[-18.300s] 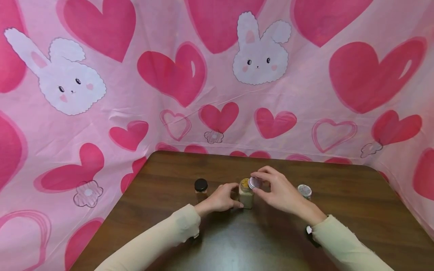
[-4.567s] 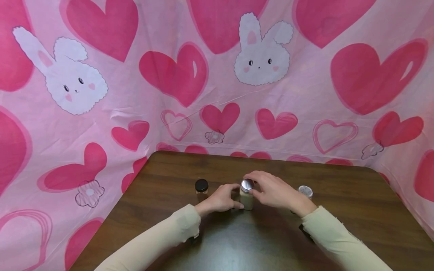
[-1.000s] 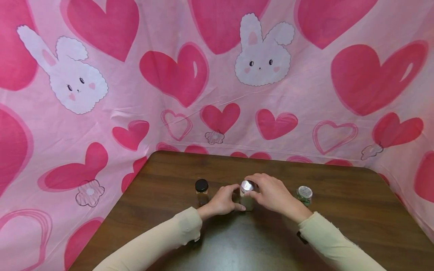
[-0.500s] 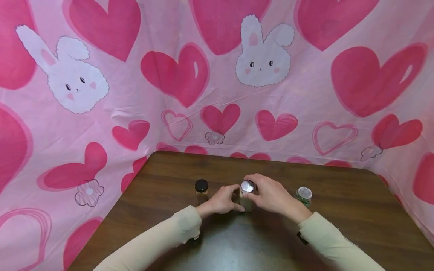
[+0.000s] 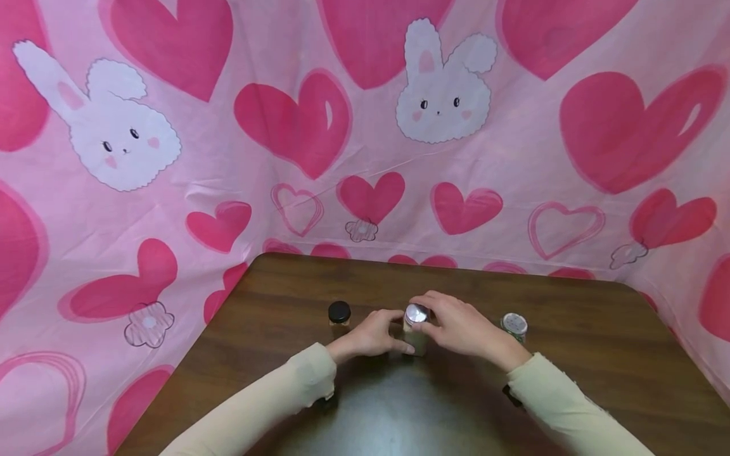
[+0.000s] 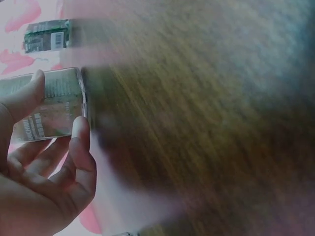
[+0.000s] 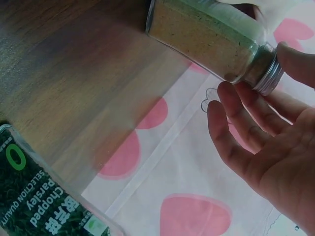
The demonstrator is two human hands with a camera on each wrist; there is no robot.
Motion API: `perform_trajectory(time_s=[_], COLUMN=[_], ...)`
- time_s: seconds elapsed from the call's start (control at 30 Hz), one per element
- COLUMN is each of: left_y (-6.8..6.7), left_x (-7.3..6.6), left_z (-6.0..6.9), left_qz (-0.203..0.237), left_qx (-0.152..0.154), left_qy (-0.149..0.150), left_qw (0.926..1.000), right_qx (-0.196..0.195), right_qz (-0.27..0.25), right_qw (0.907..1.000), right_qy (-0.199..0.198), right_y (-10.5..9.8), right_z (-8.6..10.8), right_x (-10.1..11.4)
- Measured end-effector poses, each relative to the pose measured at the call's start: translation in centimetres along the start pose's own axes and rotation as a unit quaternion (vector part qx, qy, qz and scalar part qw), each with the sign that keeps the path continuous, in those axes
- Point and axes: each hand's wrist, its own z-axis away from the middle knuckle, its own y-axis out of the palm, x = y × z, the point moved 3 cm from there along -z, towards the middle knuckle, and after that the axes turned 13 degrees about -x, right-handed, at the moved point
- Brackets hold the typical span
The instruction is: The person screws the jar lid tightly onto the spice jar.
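A square glass spice jar (image 5: 419,345) with a silver screw lid (image 5: 416,313) stands upright on the table between both hands. My left hand (image 5: 373,335) holds its body from the left, thumb and fingers on opposite sides; the left wrist view shows the printed label on the jar (image 6: 59,105). From the right, my right hand (image 5: 459,324) grips the lid with thumb and fingers. Brownish-green powder fills the jar (image 7: 206,39) in the right wrist view, where the metal lid (image 7: 270,73) sits on its neck.
A black-capped jar (image 5: 339,312) stands left, partly behind the left hand. Beyond the right wrist is a white-topped jar (image 5: 515,324); the right wrist view shows a chopped parsley label (image 7: 42,191). A pink heart-print cloth (image 5: 365,145) hangs behind the wooden table (image 5: 319,275).
About eighteen seconds ago the lid was off in my right hand beside the jar's open mouth; by five seconds ago it was on top. Since then both hands have barely shifted.
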Motion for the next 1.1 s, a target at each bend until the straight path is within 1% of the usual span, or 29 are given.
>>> perform_trajectory(time_s=[0.23, 0.37, 0.6, 0.73, 0.87, 1.0, 1.1], left_y=[-0.07, -0.13, 0.04, 0.15, 0.09, 0.13, 0.25], left_x=[0.05, -0.08, -0.11, -0.07, -0.10, -0.05, 0.08], left_z=[-0.14, -0.06, 0.03, 0.06, -0.03, -0.18, -0.32], left_qz=[-0.002, -0.003, -0.012, -0.014, -0.014, -0.015, -0.017], left_qx=[-0.006, -0.010, -0.020, -0.018, -0.021, -0.025, -0.025], left_qy=[0.000, -0.001, 0.000, -0.004, -0.004, -0.001, -0.002], left_qw=[1.0000, 0.9999, 0.9997, 0.9997, 0.9997, 0.9996, 0.9995], right_qx=[-0.006, -0.021, -0.072, -0.084, -0.077, -0.052, -0.042], right_qz=[0.018, 0.032, 0.054, 0.053, 0.042, 0.017, 0.004], right_qw=[0.9998, 0.9992, 0.9959, 0.9946, 0.9957, 0.9982, 0.9989], right_qy=[-0.011, -0.012, 0.013, 0.028, 0.030, 0.026, 0.021], right_y=[-0.02, 0.09, 0.53, 0.70, 0.63, 0.46, 0.31], right_z=[-0.14, -0.07, 0.14, 0.09, 0.00, 0.05, 0.08], right_x=[0.19, 0.21, 0.11, 0.19, 0.17, -0.06, -0.21])
